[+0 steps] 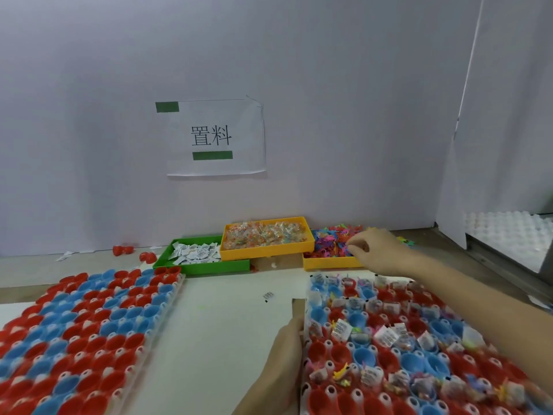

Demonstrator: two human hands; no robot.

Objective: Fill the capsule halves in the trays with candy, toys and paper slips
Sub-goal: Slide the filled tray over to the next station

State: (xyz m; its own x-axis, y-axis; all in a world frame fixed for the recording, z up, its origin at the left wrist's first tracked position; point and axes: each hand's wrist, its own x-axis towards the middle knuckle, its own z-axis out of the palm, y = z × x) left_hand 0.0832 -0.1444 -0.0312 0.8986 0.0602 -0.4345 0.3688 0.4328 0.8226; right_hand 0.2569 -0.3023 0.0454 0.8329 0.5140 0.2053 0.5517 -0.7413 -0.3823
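Hands split the work: right hand curls its fingers into the toys at the tabletop's far edge, directly beyond the right tray, whose near-left edge the left hand grips.

I see a pale wall behind the table, a taped paper sign (two printed characters) on it, and a white panel at right.

My right hand hides part of the yellow plastic bin of colourful little toys. I cannot tell if my fingers there hold anything.
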